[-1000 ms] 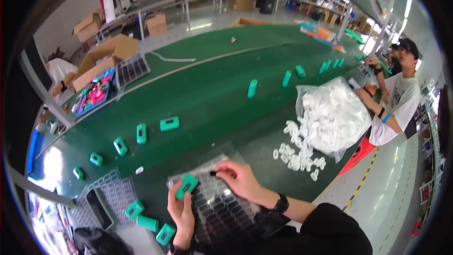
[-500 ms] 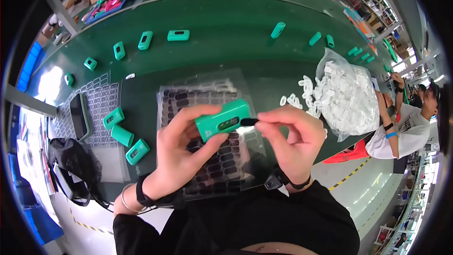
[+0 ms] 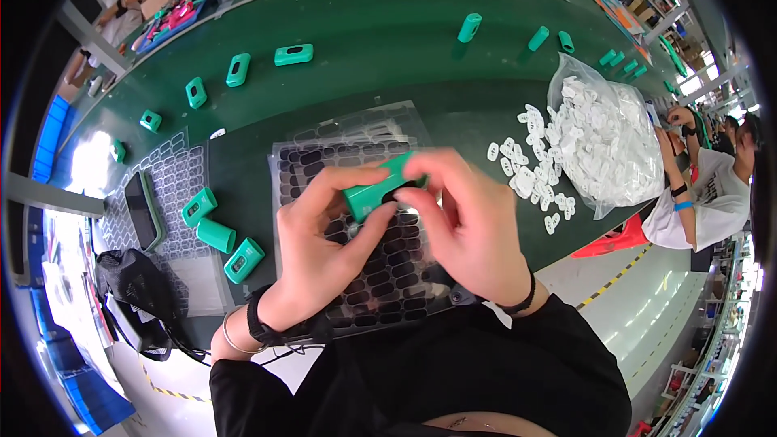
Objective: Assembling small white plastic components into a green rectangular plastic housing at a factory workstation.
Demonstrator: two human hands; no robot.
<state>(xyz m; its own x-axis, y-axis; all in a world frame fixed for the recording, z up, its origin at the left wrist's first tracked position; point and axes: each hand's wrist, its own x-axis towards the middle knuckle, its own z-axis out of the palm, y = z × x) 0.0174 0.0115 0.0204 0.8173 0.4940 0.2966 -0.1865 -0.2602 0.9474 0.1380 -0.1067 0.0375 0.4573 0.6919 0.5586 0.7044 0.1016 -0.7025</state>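
A glossy green oblong casing (image 3: pixel 368 198) is held tilted over the sheets by my left hand (image 3: pixel 312 231), thumb below and fingers above. My right hand (image 3: pixel 473 218) is at the casing's right end, its index finger curled over the top and its thumb under a black oval sticker (image 3: pixel 402 189). The sticker lies against the casing's window face, partly hidden by the fingers. Below my hands, clear-backed sheets of black oval stickers (image 3: pixel 380 295) are stacked on the dark mat. Three more green casings (image 3: pixel 216 235) lie left of my left hand.
A clear bag of white plastic pieces (image 3: pixel 607 146) stands at right, with loose ones (image 3: pixel 530 182) beside it. At left are a phone (image 3: pixel 146 210), a blank-celled sheet (image 3: pixel 182 170) and a black mesh pouch (image 3: pixel 129 275). More casings (image 3: pixel 293 54) dot the green surface beyond; a co-worker (image 3: pixel 712 194) sits right.
My right hand has moved left onto the casing, bringing the black sticker from beside its end to its window face. The right fingers now cover much of the casing.
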